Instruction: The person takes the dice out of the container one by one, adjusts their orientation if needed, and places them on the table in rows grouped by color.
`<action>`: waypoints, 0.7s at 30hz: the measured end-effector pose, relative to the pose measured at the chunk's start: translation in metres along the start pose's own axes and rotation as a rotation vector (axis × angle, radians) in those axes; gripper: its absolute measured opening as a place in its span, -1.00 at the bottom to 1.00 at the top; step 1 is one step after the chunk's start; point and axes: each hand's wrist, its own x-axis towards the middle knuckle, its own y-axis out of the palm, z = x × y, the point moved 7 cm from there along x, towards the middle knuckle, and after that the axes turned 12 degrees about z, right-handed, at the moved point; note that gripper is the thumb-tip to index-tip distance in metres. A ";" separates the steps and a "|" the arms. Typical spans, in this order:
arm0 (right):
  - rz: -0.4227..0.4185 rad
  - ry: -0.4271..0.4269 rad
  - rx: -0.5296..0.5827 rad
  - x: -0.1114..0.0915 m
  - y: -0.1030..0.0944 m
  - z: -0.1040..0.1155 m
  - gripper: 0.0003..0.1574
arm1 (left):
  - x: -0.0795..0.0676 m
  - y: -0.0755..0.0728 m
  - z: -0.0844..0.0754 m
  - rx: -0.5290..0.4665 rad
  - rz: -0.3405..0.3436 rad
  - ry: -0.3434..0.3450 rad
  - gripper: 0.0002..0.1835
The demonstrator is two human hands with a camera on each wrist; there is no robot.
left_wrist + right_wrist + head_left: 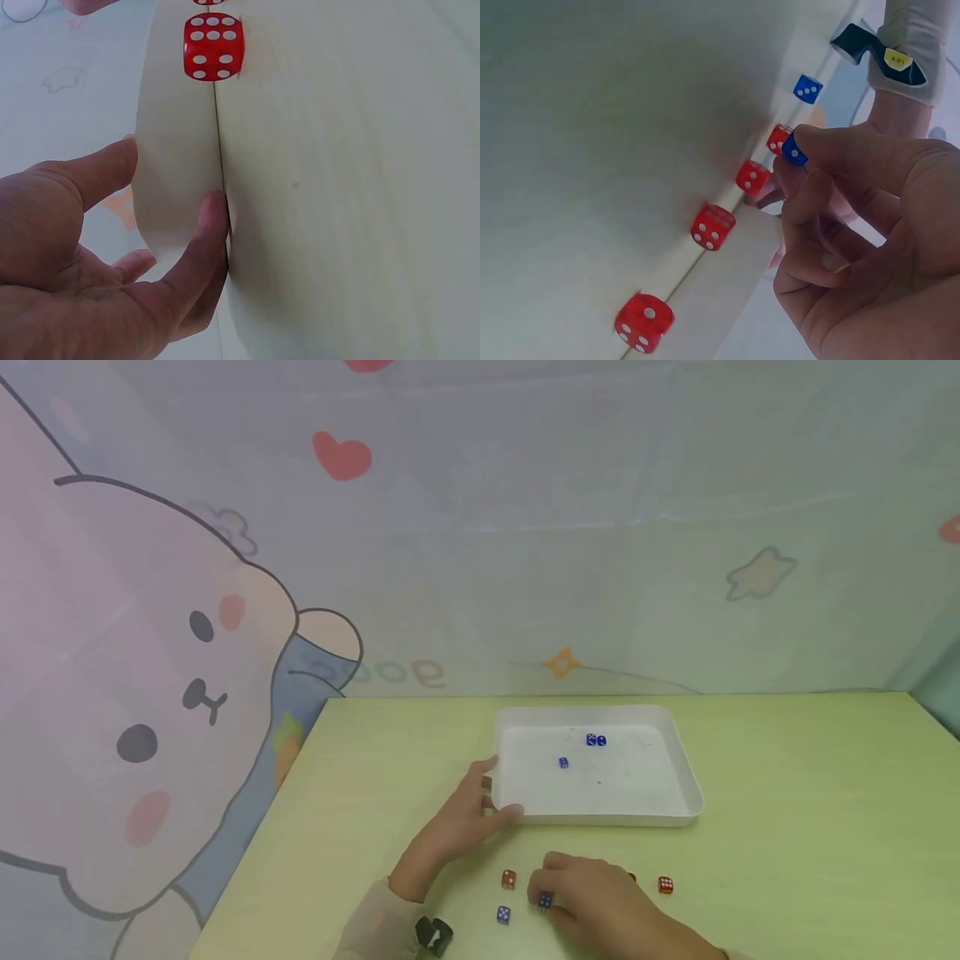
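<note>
In the head view my left hand (468, 814) holds the near left corner of a white tray (600, 819), with the thumb at its front rim and fingers along its left side. Three blue dice lie inside, one nearer the left (563, 762). In front of the tray, my right hand (596, 897) pinches a blue die (793, 150) between thumb and fingertips. Left of that hand are a red die (508, 879) and a loose blue die (504, 914). Another red die (665, 885) sits to its right. The hand partly hides a further red die (632, 877).
A pale yellow-green table (810, 793) bears everything. Behind it hangs a printed cloth (525, 568) with a cartoon animal at left. Dark straps (433, 935) circle the left sleeve. Several red dice (713, 226) stand in a row in the right wrist view.
</note>
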 end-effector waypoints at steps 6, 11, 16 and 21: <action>0.019 -0.016 0.026 0.004 0.009 0.001 -0.68 | 0.000 -0.001 -0.002 -0.016 -0.002 -0.003 -0.07; 0.049 -0.018 0.032 0.008 0.015 0.001 -0.68 | 0.000 0.001 0.004 -0.028 0.002 -0.010 -0.07; 0.055 -0.021 0.024 0.009 0.017 0.001 -0.72 | 0.002 0.002 0.004 -0.032 0.009 0.018 -0.07; 0.091 0.002 0.050 0.010 0.019 0.000 -0.70 | 0.001 0.002 0.003 -0.040 0.011 0.040 -0.07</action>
